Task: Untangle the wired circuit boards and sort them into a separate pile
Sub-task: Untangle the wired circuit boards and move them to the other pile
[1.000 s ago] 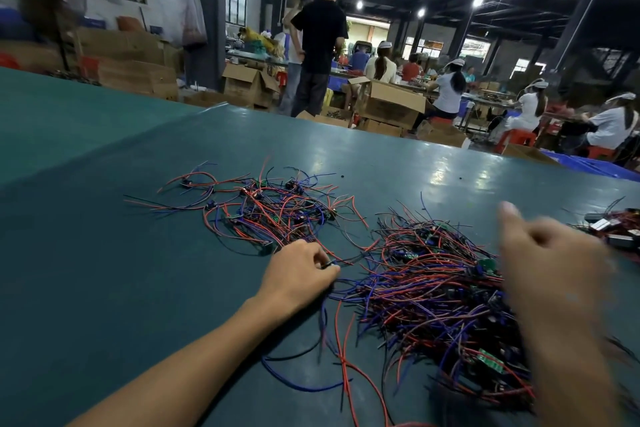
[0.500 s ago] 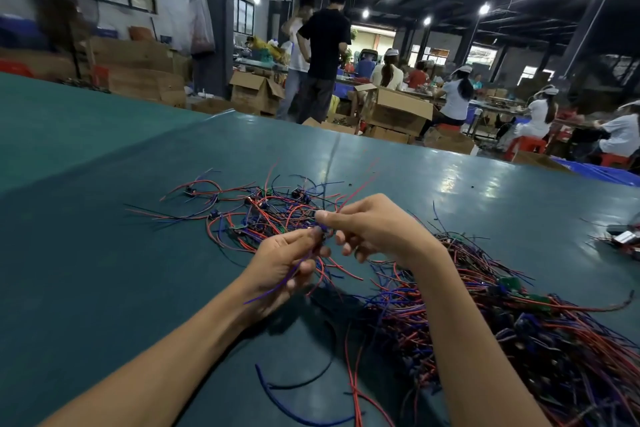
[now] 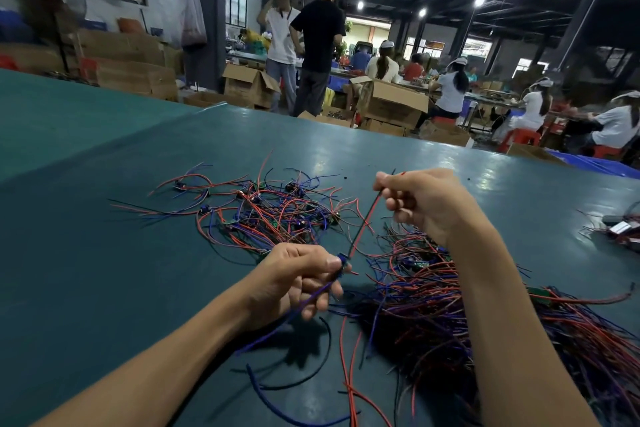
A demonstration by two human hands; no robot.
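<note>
So I've got one board (image 3: 342, 259) up off the table (image 3: 104, 270), pinched between thumb and fingertip of my left hand (image 3: 298, 282). The other fingers are curled loosely under it, and the board is tiny and mostly hidden by my grip, so don't ask me which way up it is. Its red and black wires (image 3: 364, 220) run taut from that pinch up and away to my right hand (image 3: 427, 201), which has the far ends nipped between thumb and forefinger with the rest of the fingers curled in. The long axis slants from low and close to me at the left hand to high and further out at the right. A blue lead (image 3: 311, 300) hangs off the board end, down past my left palm towards me. As far as I can tell the stretched bit isn't snagged on anything. The sorted pile (image 3: 273, 215) sits on the table just beyond my left hand and to the left of my right. The big heap (image 3: 450, 308) of tangled ones is under and to the right of my right forearm. My left hand is nearer the pile and has the heavy end, so I reckon it should go forward and leftish, away from the heap.
</note>
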